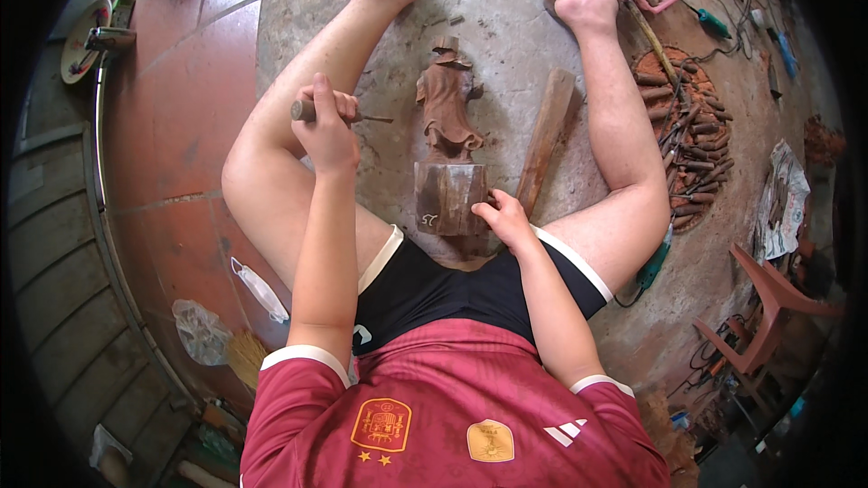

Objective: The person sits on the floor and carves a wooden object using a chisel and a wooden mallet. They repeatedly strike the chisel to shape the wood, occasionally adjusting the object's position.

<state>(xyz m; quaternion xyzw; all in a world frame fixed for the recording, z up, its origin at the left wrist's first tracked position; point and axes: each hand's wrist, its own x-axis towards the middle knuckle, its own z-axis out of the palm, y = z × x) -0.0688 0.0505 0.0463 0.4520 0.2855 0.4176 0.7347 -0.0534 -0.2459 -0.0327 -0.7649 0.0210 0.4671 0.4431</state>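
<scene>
A brown wooden carving (448,108) of a robed figure lies on the concrete floor between my legs, its uncut square base (450,197) toward me. My left hand (327,126) is closed round the handle of a carving chisel (373,118). The thin metal blade points right, toward the figure, and stays apart from it. My right hand (503,218) holds the right side of the base, its thumb on the upper face and the other fingers partly hidden at the edge.
Right of the carving lies a long wooden bar (547,140). Beyond my right leg is a round heap of chisels (696,154) on wood dust. A pink basket (671,0) holds more tools. Farther right stands a reddish plastic chair (768,298). A white mask (260,290) lies on the left tiles.
</scene>
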